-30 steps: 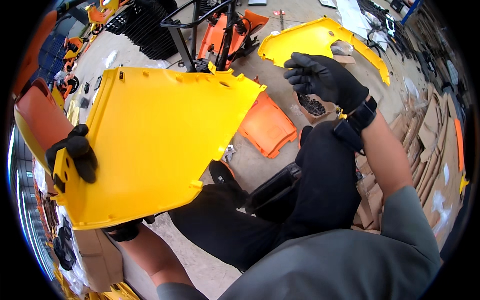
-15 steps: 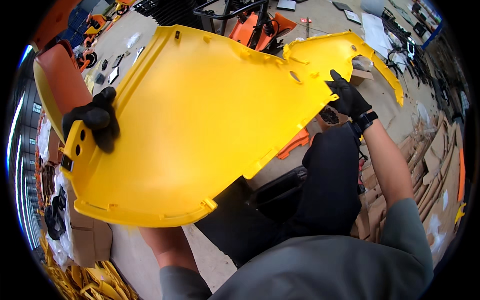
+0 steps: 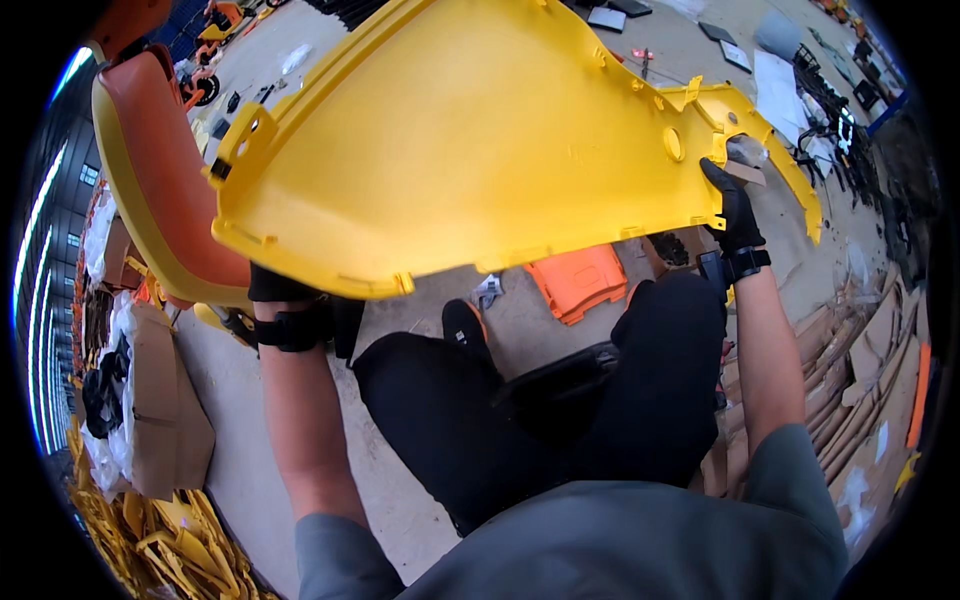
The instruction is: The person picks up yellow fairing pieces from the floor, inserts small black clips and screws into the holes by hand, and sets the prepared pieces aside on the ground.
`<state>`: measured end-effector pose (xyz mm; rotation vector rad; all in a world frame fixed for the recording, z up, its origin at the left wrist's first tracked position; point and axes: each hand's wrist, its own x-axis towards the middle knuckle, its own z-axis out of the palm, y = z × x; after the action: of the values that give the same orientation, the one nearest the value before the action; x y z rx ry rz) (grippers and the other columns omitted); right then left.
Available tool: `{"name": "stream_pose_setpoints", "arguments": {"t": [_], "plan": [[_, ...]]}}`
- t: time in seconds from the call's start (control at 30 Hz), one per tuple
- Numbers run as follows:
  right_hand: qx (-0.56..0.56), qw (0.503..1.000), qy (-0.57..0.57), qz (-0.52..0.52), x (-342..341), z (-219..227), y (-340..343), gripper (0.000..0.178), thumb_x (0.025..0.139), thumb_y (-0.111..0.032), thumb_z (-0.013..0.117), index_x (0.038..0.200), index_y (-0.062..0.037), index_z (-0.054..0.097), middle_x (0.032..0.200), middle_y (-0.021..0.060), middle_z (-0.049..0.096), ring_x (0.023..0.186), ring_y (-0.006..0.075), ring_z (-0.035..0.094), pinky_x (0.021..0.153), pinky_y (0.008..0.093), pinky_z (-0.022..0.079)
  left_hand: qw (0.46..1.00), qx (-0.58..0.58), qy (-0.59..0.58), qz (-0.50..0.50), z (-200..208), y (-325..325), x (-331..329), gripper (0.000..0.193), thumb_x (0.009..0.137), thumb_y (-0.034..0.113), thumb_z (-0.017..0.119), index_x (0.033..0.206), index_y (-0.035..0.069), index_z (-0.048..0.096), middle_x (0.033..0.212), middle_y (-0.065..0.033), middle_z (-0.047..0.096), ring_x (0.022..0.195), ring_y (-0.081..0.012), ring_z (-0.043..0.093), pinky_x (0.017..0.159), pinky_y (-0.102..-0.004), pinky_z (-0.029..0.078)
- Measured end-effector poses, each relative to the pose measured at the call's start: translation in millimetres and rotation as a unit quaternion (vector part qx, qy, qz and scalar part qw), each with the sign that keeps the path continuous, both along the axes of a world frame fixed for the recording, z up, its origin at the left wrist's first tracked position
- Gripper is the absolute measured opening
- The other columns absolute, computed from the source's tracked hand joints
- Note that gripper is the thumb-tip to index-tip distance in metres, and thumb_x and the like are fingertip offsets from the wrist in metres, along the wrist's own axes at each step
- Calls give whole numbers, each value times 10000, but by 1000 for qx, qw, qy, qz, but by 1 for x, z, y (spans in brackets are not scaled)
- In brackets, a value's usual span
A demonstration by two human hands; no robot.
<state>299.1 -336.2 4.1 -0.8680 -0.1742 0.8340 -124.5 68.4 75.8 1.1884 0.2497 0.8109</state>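
A large yellow plastic body panel (image 3: 450,150) is held up in front of me, its inner side with clips and tabs facing me. My right hand (image 3: 737,212), in a black glove, grips its right lower edge near a round hole, thumb over the edge. Beyond that grip, the narrow curved arm of the panel reaches to the far right. My left hand (image 3: 280,287), also gloved in black, is at the lower left edge, partly behind the panel; its fingers are hidden.
An orange and yellow seat-like part (image 3: 165,170) stands close on the left. An orange plastic piece (image 3: 578,283) lies on the floor beyond my knees. Flattened cardboard (image 3: 850,370) is stacked at right, yellow parts (image 3: 170,550) are piled lower left, beside a cardboard box (image 3: 165,410).
The panel has tilted and moved up and slightly right, uncovering my knees and the orange piece. My left hand has gone from its left edge to behind the lower left edge.
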Motion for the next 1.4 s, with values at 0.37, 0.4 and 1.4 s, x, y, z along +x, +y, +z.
{"name": "stream_pose_setpoints", "arguments": {"t": [0.37,0.4,1.4], "plan": [[94,995,-3,-37,24,-15,22,387,915,-128,572,1275,-37,461,1212,119,577,1076,285,593,922,432,500,889,153,307,-304,1,-102,139,666,855,279,676,1368,-14,367,1303,-136,503,1135,-221,540,994,-350,420],[104,994,-16,-41,11,-8,31,386,917,-124,568,1276,-34,459,1218,122,573,1085,288,588,927,435,497,898,126,284,-312,0,-107,147,711,851,375,663,1370,-9,365,1327,-143,482,1144,-234,535,1001,-358,417],[168,957,68,225,-39,-24,102,348,896,-127,628,1218,-37,531,1126,91,630,1000,207,625,825,337,533,736,551,377,-113,-64,-118,222,513,768,37,634,1267,36,515,1055,-214,630,938,-309,640,767,-365,511]]}}
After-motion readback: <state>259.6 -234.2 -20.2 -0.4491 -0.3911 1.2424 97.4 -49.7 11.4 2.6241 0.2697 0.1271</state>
